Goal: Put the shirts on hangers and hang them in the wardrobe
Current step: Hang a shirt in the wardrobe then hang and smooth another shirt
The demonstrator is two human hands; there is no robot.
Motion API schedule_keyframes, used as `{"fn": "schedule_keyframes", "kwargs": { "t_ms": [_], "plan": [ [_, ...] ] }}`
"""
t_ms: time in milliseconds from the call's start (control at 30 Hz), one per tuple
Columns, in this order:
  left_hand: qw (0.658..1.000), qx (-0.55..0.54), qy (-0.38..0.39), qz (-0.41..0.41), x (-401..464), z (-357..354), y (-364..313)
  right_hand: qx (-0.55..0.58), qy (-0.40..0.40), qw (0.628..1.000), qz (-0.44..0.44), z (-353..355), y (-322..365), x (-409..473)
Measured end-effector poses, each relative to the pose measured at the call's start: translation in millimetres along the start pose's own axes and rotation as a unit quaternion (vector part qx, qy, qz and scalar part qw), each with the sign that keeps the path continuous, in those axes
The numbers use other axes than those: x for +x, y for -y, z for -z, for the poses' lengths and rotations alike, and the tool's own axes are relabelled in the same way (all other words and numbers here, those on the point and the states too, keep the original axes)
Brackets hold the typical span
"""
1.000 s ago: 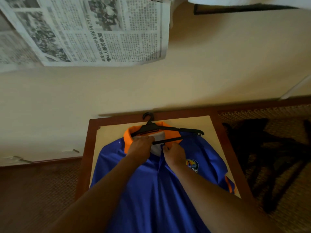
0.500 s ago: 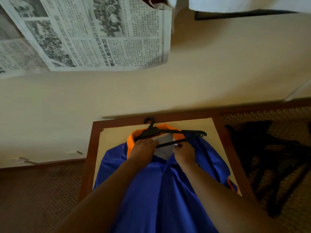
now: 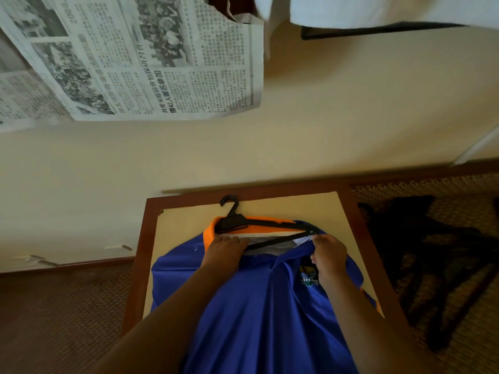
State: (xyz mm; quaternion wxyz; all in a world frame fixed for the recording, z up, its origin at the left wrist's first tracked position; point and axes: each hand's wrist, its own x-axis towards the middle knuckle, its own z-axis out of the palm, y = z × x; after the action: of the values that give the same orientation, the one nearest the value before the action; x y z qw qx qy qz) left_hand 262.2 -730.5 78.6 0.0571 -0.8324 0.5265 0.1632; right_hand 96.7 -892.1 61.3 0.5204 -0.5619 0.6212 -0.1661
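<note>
A blue shirt (image 3: 259, 306) with an orange collar and a chest badge lies flat on a small table (image 3: 348, 211). A black plastic hanger (image 3: 235, 221) lies across the collar, its hook pointing to the far side and its right arm inside the neck opening. My left hand (image 3: 225, 252) grips the collar at its left side, below the hanger's neck. My right hand (image 3: 328, 255) pinches the blue fabric at the right shoulder, stretched over the hanger's right tip.
The table has a dark wooden rim and stands against a cream wall (image 3: 324, 125). A newspaper sheet (image 3: 135, 63) hangs on the wall at upper left. Dark clothing (image 3: 421, 238) lies on the woven floor mat to the right. White fabric (image 3: 378, 9) hangs at the top.
My right hand has moved rightward from the collar's middle to the right shoulder, pulling the fabric over the hanger's right end. The left hand stays at the collar.
</note>
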Motion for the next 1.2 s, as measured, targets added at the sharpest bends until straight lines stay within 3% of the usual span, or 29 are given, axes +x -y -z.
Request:
{"fn": "schedule_keyframes", "kwargs": {
  "t_ms": [200, 400, 567, 667, 833, 1000, 1200],
  "plan": [
    [0.999, -0.015, 0.044, 0.004, 11.2, 14.8, -21.9, 0.016, -0.025, 0.999, 0.024, 10.0, 4.9, 4.9],
    [0.99, -0.128, -0.042, -0.048, 40.4, 33.9, -93.1, 0.009, -0.038, 0.997, 0.069, 29.9, 18.1, 10.6],
    [0.976, -0.201, -0.044, -0.07, 76.4, 38.4, -145.6, -0.016, -0.012, 0.998, 0.061, 37.2, 7.2, 17.6],
    [0.98, -0.181, -0.033, -0.076, 90.8, 36.3, -149.4, -0.035, -0.02, 0.997, 0.062, 41.3, 0.1, 22.0],
    [0.979, -0.171, 0.0, -0.115, 87.3, 27.6, -144.2, 0.025, -0.049, 0.998, 0.009, 50.4, -6.7, 28.9],
    [0.987, -0.104, -0.035, -0.115, 64.8, 21.8, -135.1, 0.083, -0.056, 0.995, -0.03, 60.2, -2.6, 33.6],
    [0.99, -0.075, -0.003, -0.116, 46.5, 19.3, -121.1, 0.028, -0.063, 0.998, 0.012, 55.8, 5.9, 28.7]
  ]
}}
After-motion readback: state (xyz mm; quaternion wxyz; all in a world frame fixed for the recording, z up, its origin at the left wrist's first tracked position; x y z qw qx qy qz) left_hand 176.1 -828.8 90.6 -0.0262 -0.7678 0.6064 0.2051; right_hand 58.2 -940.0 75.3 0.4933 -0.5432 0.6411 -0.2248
